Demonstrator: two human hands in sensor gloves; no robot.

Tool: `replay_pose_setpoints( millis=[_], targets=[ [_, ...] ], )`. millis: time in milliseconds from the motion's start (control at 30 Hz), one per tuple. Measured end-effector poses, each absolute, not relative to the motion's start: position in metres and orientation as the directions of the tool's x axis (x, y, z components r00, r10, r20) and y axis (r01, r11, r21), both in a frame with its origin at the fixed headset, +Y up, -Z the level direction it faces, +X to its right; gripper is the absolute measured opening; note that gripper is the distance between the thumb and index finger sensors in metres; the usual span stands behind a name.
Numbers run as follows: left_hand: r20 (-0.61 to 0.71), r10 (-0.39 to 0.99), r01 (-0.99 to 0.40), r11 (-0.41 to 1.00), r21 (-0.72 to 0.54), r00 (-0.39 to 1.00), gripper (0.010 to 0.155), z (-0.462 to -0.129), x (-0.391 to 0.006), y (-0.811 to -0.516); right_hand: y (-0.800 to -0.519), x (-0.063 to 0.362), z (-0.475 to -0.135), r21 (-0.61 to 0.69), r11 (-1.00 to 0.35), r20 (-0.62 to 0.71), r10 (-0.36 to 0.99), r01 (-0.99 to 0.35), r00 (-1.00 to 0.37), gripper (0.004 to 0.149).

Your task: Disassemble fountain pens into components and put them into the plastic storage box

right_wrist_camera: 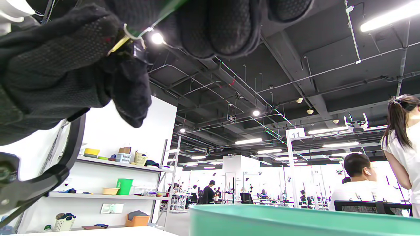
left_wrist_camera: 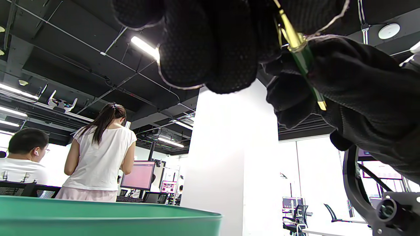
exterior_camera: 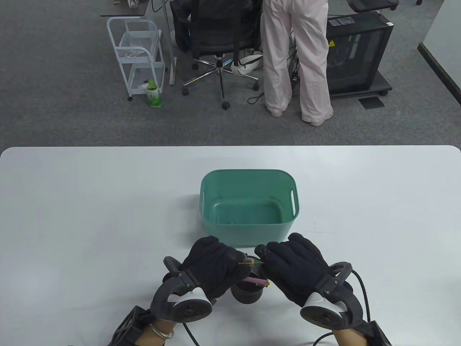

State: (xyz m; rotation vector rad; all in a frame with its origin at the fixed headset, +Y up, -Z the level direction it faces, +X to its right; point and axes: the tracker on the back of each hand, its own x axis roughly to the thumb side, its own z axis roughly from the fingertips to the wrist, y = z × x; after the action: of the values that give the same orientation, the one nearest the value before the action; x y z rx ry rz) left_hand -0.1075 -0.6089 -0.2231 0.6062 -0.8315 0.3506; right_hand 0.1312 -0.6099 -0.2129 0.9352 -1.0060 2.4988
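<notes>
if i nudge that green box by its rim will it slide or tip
Probably slide. The box looks like thin plastic and close to empty, so likely light. It sits flat on the smooth table, wider than tall, so tipping seems unlikely. The thin walls with handle slots may flex a little under a push.

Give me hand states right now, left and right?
Left hand: grips one end of the green pen.
Right hand: pinches the pen's other end.
</notes>
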Motion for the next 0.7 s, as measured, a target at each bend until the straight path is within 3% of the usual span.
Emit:
replay_pose_setpoints(
  millis=[700],
  targets=[
    [0.775,0.066,-0.518,0.778,0.355,0.629,0.05,-0.2243,-0.1083,-0.6093,-0.6104,0.1303,-0.2128,-0.511,-0.717,0.664,0.021,-0.474,-0.747,0.043]
  ],
)
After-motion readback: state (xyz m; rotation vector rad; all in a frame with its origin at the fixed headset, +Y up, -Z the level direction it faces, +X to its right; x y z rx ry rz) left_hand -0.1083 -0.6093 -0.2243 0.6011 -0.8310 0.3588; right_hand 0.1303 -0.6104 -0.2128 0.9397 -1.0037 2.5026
